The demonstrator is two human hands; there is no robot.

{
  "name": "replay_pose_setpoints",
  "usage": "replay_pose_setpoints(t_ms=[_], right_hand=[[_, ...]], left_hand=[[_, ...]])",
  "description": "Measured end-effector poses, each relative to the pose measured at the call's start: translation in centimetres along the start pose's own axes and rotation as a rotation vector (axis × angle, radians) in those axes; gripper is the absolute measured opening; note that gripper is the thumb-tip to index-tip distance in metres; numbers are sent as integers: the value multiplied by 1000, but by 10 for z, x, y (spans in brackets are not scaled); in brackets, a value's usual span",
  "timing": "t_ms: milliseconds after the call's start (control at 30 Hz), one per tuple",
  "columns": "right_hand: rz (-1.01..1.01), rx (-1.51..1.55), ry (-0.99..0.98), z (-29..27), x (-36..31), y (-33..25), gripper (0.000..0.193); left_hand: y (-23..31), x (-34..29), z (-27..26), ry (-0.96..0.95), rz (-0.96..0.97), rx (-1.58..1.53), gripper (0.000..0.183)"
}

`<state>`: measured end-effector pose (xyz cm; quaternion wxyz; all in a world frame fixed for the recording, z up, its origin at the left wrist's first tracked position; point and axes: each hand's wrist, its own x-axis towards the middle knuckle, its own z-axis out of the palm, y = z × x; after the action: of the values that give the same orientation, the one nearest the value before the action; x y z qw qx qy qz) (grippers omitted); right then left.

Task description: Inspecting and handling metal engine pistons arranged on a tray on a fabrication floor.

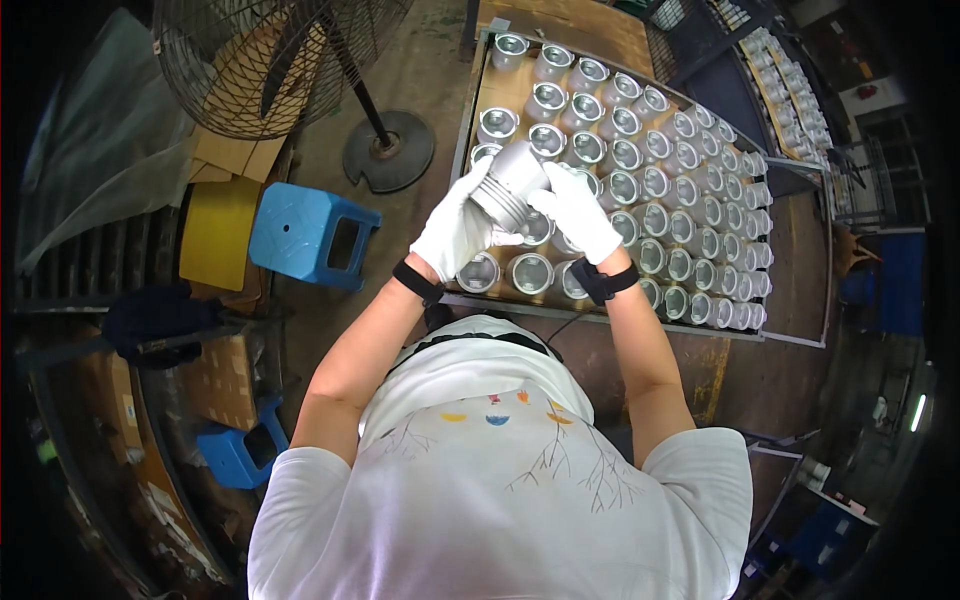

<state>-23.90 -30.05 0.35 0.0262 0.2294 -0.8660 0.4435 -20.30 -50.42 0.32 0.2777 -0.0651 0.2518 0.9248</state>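
Observation:
A silver metal piston (517,172) with ring grooves round one end is held tilted above the near left part of a tray. My left hand (453,230), in a white glove, wraps round its grooved end from the left. My right hand (580,213), gloved too, has its fingers closed against the piston's right side. The fingertips of both hands are partly hidden. Beneath and beyond them, rows of similar pistons (530,273) stand upright on the wide metal-edged tray (483,75), most with their hollow ends up.
A pedestal fan (388,150) stands at the far left, its wire cage above the floor. Near it is a blue plastic stool (290,232), with another blue stool (228,455) lower left. More pistons sit on a rack (785,90) at the far right.

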Motion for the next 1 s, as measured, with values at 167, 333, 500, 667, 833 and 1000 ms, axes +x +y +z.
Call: replay_pose_setpoints(t_ms=[167,333,500,667,833,1000], right_hand=[[-396,-331,-36,-20,14,-20,22],[-464,-394,-64,-13,12,-1,20],[20,-258,-177,-2,21,7,31],[228,-11,-88,-16,28,-9,32],[628,438,46,-51,38,-17,63],[613,439,37,-65,36,-9,62]], left_hand=[[15,-4,-1,-170,-149,-153,52],[9,-7,0,-49,-122,-82,48],[-2,-2,-3,72,-92,41,47],[3,-1,-9,32,-123,12,45],[10,10,-5,36,-108,-41,43],[8,19,-35,74,-70,-77,57]])
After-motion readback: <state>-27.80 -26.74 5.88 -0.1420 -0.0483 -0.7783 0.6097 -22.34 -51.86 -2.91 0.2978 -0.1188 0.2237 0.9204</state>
